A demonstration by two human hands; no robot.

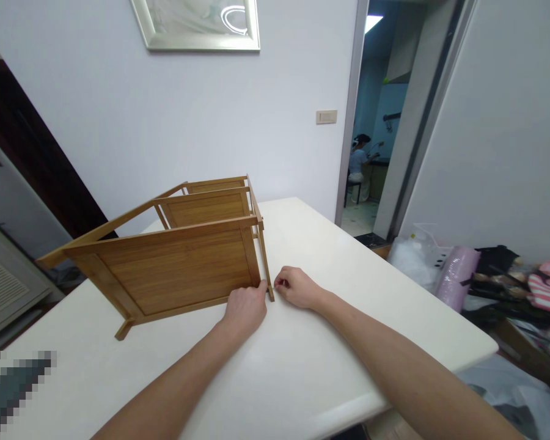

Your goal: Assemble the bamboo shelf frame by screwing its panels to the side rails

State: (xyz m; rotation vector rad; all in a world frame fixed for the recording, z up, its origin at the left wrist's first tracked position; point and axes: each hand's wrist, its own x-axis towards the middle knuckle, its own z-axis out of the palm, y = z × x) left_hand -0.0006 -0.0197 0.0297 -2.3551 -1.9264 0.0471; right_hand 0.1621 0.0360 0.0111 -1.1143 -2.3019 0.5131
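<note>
A small wooden shelf rack (178,269) with several panels lies on its side on the white table (330,342). My left hand (247,310) is closed around the lower edge of the near panel, close to its right corner, with the thumb up by the thin leg. Just right of that leg's end, my right hand (297,287) has its fingers pinched together. Whatever sits between those fingertips is too small to make out.
A framed picture (204,43) and a switch plate (326,117) are on the wall. Through the doorway a seated person (358,162) is visible. Right of the table are a pink wrapped roll (458,278), a white plastic bag (410,260) and piled items. A pixelated patch covers the lower left.
</note>
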